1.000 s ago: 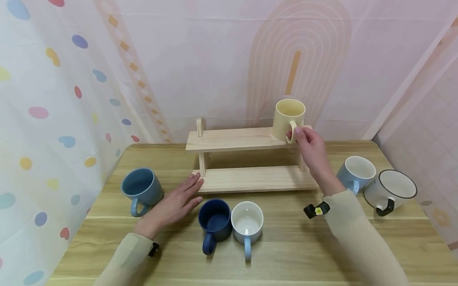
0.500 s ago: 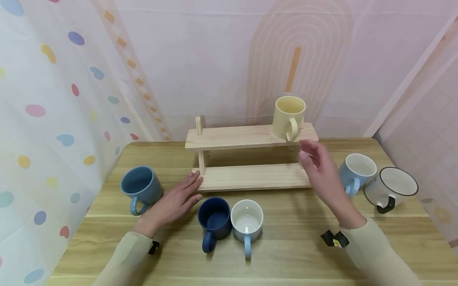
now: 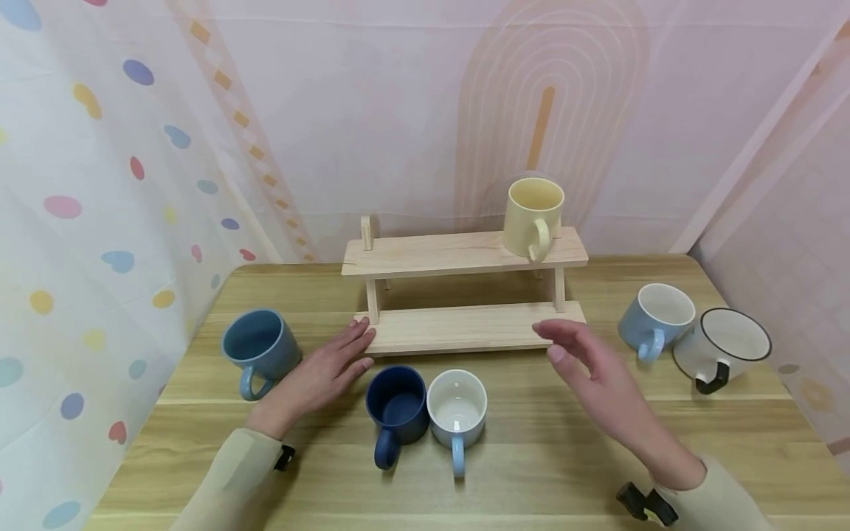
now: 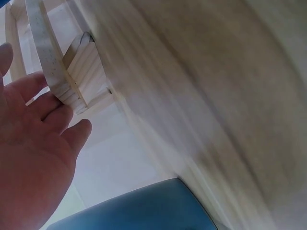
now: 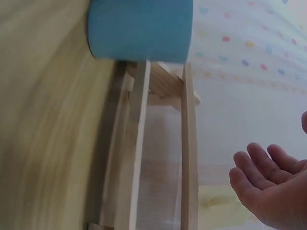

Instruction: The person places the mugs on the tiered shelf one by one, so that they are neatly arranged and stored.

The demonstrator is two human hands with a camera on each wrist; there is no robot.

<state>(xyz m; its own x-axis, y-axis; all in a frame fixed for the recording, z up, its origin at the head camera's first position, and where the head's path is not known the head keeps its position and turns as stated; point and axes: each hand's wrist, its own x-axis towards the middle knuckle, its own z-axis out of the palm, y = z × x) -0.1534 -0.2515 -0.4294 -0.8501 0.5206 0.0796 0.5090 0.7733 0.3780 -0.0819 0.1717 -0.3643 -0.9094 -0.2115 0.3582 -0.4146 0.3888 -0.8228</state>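
Head view: hovering with the right hand (image 3: 600, 383), fingers parted and loosely bent, gripping nothing; touching the left end of the wooden rack (image 3: 458, 328) with the relaxed, empty left hand (image 3: 317, 380). Spotting the white-lined mug (image 3: 457, 405) on the counter (image 3: 531, 479), leftward and bodyward of the right fingers.

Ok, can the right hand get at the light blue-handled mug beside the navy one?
Probably yes: the right hand is empty and, from above, nothing stands between it and the light blue-handled mug; the navy mug sits on the other side.
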